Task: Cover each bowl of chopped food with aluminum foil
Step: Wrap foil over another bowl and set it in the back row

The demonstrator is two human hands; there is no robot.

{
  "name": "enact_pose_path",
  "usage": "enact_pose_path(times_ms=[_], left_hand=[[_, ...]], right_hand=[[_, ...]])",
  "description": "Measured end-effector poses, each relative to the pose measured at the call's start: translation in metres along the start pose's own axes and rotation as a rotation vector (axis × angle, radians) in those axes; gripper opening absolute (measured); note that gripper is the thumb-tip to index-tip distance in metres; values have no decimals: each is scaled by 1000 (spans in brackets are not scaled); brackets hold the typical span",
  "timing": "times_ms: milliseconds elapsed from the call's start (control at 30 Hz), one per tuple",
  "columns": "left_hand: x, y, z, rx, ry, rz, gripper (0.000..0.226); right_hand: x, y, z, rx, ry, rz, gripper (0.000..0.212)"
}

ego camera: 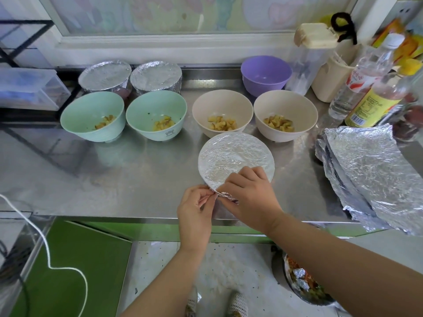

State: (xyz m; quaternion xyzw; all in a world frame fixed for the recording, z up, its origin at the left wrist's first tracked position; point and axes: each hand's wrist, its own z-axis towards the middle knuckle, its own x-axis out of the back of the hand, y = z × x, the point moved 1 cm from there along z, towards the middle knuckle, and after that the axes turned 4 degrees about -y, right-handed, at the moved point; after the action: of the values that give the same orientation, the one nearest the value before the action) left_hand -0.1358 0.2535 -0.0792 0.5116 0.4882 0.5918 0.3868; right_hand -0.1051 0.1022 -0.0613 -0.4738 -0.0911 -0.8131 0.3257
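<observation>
The wrapped bowl [237, 154] stands on the table [137, 175] directly beyond both hands, and its near rim touches them. Its top is already smooth and tight. The left hand [194, 209] pinches the foil edge [225, 193] between thumb and fingertips at the near-left part of the rim. The right hand [249, 195] is just beside it, with fingers curled over the same edge, holding it against the rim. I think only this near part is not yet tucked; the fold must go down and under, and both hands are equally near.

Further beyond the hands is a row of four open bowls. The left green bowl [91, 133] and the right green bowl [155, 102] are to the left; the left cream bowl [222, 102] and the right cream bowl [286, 104] are ahead and to the right. Each holds a small heap of yellowish chopped food. Behind the green ones stand two covered bowls [105, 74]. A purple bowl [265, 69] at the back looks empty. The foil sheets [366, 170] lie well to the right, nearer to the right hand.
</observation>
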Motion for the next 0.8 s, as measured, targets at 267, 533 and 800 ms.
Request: enact_pose_path(times_ms=[267,533,800], left_hand=[[13,1,20,-153,-113,230,24],[32,4,55,-577,-373,620,16],[32,5,68,-674,-467,641,16]], right_hand=[[-2,-1,4,-24,7,11,14],[-3,0,3,-74,-12,69,21],[-4,-1,0,-110,13,106,26]])
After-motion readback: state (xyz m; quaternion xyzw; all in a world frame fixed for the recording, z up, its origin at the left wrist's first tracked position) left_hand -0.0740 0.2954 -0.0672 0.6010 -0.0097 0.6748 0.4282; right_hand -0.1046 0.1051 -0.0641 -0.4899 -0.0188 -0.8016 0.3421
